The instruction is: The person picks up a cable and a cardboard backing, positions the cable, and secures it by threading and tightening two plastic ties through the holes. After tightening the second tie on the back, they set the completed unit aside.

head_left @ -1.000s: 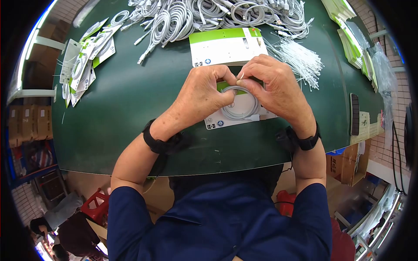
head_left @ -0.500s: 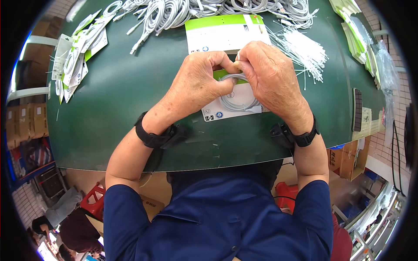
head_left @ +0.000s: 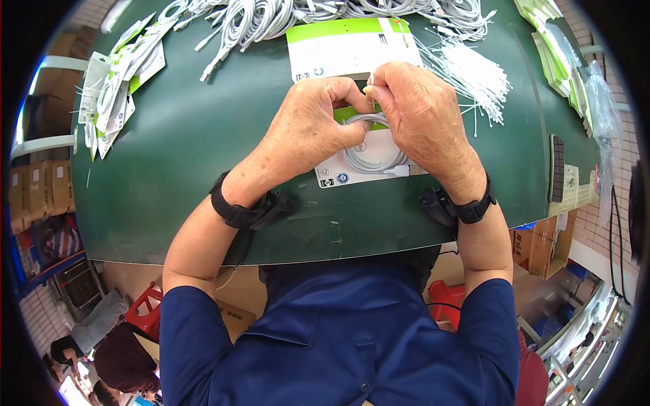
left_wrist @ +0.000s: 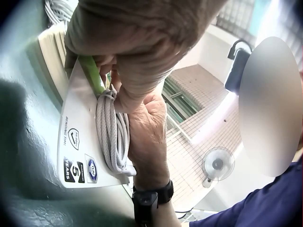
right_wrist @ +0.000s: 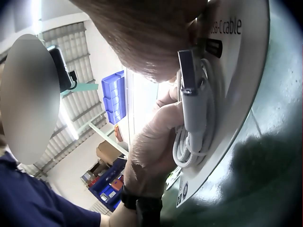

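A coiled grey-white cable (head_left: 371, 161) lies against a white and green card (head_left: 332, 170) on the green table. The left hand (head_left: 315, 122) pinches the top of the coil and the card between thumb and index finger. Close beside it, the right hand (head_left: 423, 111) pinches a thin white tie at the top of the coil, thumb against index finger. In the left wrist view the coil (left_wrist: 112, 135) stands out from the printed card (left_wrist: 78, 151). The right wrist view shows the cable's metal plug (right_wrist: 187, 71) beside the card (right_wrist: 246, 71).
Another card (head_left: 352, 51) lies just beyond the hands. Bundled cables (head_left: 271, 20) line the far edge, with loose white ties (head_left: 470, 78) to their right. Carded cables (head_left: 112, 95) are piled at the left; stacked cards (head_left: 555, 64) and a dark ridged object (head_left: 556, 169) are at the right.
The view has shifted slightly. The right hand has moved up a little from the left thumb and turned, its fingertips still pinched; the left hand keeps its grip on the coil.
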Demonstrator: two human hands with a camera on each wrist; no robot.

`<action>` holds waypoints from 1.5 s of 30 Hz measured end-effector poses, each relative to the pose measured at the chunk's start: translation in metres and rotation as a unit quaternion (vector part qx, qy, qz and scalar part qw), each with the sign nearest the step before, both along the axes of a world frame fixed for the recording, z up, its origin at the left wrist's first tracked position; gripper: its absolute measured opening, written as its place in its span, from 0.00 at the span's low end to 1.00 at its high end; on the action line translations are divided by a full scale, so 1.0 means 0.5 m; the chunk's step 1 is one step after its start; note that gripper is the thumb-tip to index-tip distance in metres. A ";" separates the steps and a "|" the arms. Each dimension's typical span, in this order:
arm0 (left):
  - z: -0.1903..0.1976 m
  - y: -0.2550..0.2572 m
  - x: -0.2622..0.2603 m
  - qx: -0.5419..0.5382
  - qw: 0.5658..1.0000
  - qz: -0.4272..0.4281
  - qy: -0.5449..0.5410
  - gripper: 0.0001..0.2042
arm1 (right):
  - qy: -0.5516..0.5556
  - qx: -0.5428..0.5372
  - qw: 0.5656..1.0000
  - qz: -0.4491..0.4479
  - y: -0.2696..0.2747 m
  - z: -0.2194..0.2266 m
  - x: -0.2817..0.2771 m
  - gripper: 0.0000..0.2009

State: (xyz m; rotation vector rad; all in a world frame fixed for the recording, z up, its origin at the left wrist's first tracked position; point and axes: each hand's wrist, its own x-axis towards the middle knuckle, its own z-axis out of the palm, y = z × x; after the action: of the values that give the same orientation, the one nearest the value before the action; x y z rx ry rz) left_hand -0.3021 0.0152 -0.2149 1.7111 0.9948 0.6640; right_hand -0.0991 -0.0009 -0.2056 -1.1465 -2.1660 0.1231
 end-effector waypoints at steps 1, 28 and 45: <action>-0.005 -0.001 0.001 0.011 1.000 0.005 -0.018 0.08 | 0.002 -0.001 1.000 0.000 0.000 -0.001 0.000 0.04; -0.001 0.002 -0.004 -0.027 0.999 -0.022 -0.015 0.06 | 0.171 -0.137 0.975 0.019 0.001 0.010 0.001 0.06; -0.014 0.000 0.002 -0.021 0.997 -0.014 -0.069 0.06 | 0.153 -0.169 0.974 0.016 0.002 0.015 0.008 0.04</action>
State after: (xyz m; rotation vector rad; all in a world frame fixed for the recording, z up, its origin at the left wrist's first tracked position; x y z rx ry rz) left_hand -0.3014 0.0152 -0.2219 1.6165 0.8807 0.7274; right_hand -0.0953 -0.0001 -0.1981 -1.1877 -1.9314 0.6614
